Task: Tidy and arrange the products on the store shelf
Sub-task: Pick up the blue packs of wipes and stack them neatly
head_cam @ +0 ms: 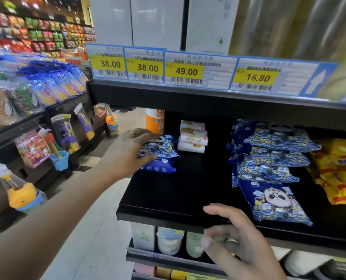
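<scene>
The left hand [128,151] reaches to the far left end of the black shelf [180,197] and grasps a blue patterned packet [160,148], with the thumb below its near edge and the fingers over its top. This packet lies on a plain dark blue packet [158,165], which lies flat on the shelf. Just behind them stands an orange bottle [155,121], and beside it is a small stack of white packets [192,136].

The right hand [238,241] is in front of the shelf edge, near the middle. Its fingers are spread and loose, and it holds nothing.

On the right part of the same shelf there is a pile of blue packets [273,156] with the same wave pattern. In front of this pile one panda packet [275,203] lies with its picture turned up. Yellow packets [342,172] lie just beside the pile, at the far right. The middle of the shelf is between the two groups.

Above, four price tags [186,70] hang on the edge of the upper shelf.
</scene>
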Demonstrator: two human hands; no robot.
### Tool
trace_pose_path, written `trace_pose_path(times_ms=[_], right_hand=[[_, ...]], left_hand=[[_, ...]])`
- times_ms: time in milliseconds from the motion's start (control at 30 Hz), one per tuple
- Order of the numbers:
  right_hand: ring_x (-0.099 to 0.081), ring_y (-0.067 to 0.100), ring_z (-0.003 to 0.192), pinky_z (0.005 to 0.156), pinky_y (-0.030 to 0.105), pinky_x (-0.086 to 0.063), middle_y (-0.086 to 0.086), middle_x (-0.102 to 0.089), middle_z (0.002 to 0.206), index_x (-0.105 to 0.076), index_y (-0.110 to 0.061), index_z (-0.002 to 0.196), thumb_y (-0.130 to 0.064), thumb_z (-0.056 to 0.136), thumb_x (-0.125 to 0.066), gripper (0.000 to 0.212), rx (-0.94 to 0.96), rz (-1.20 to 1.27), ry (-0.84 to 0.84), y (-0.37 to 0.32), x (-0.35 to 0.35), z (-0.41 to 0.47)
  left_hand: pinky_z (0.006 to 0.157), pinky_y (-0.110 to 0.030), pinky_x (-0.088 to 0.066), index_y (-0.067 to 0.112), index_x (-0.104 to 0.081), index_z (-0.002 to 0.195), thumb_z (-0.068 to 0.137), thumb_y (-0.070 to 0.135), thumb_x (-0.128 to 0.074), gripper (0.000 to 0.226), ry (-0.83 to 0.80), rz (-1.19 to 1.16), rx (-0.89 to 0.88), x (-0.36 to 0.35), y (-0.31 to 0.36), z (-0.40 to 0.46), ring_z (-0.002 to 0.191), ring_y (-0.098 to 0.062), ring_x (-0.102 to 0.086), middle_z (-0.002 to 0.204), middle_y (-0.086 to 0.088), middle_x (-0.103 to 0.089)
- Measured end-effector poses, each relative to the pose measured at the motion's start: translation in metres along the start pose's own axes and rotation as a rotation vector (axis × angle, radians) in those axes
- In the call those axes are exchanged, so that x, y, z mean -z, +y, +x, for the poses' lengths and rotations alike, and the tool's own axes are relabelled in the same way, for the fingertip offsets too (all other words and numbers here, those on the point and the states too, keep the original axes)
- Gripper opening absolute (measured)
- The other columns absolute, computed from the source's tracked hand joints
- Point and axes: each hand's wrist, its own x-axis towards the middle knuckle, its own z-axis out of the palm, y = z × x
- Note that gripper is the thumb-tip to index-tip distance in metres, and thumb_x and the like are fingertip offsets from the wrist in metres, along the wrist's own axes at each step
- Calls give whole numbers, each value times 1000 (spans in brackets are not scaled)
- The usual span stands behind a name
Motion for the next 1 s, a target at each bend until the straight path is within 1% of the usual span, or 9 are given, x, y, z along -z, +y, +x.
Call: trace_pose_path(times_ms=[167, 333, 400, 467, 567, 733, 833, 900, 1000], right_hand=[[-69, 14, 77, 66, 21, -54, -6, -71, 89, -73, -47, 98, -4, 81, -81, 47, 118, -137, 173, 0, 23, 1], [-59, 12, 93, 79, 25, -46, -13, -61, 106, -75, -32, 101, -19, 84, -81, 22, 400, -684, 493, 5, 73, 5], [-52, 26, 104, 89, 27, -35, -2, -57, 121, -74, -27, 111, -26, 79, -85, 35, 348, -882, 543, 11, 95, 8], [-47, 39, 121, 98, 41, -40, 8, -46, 145, -66, -31, 131, -36, 74, -89, 62, 172, -997, 459, 20, 114, 11], [-39, 36, 141, 107, 53, -46, 7, -30, 163, -51, -39, 148, -38, 82, -82, 72, -3, -909, 301, 29, 128, 16], [-55, 32, 130, 105, 48, -50, 6, -55, 144, -69, -35, 132, -23, 83, -85, 53, 85, -832, 317, 38, 135, 24], [-59, 33, 121, 100, 49, -53, 9, -59, 136, -75, -30, 125, -17, 80, -87, 48, 167, -776, 401, 41, 130, 20], [-60, 31, 114, 95, 49, -55, 9, -60, 132, -76, -29, 123, -15, 77, -89, 49, 261, -778, 440, 44, 126, 13], [-56, 23, 113, 95, 36, -52, 5, -58, 132, -76, -29, 122, -15, 76, -88, 50, 419, -755, 483, 44, 121, -1]], left_hand=[[111, -47, -42, 35, -56, 143, 90, 45, -70, 55, 149, 15, -42, -7, 31, -25, 138, -26, -45, 148, 1, -54], [111, -30, -40, 38, -60, 135, 93, 41, -68, 43, 99, -196, -105, -39, 91, -56, 131, -10, -49, 137, 14, -58], [112, -16, -30, 39, -61, 134, 93, 46, -62, 42, 74, -250, -103, -57, 109, -68, 132, -4, -46, 137, 17, -56], [113, -17, -29, 40, -61, 137, 95, 50, -59, 43, 15, -238, -66, -74, 122, -78, 136, -5, -43, 143, 17, -53], [114, -29, -34, 44, -57, 140, 97, 61, -39, 50, -27, -38, -13, -90, 130, -91, 142, -8, -41, 151, 18, -48], [116, -29, -32, 46, -59, 135, 95, 62, -44, 45, -91, -98, 71, -86, 131, -86, 142, -4, -38, 150, 24, -46], [113, -31, -38, 47, -69, 116, 98, 47, -62, 20, -83, -331, 189, -79, 143, -85, 131, 0, -47, 131, 30, -58], [97, -29, -47, 49, -72, 103, 95, 53, -60, 15, -51, -546, 275, -72, 163, -87, 111, 0, -60, 108, 25, -68], [82, -25, -51, 49, -72, 103, 76, 83, -50, 48, -159, -809, 385, -59, 197, -87, 91, -2, -70, 99, 18, -75]])
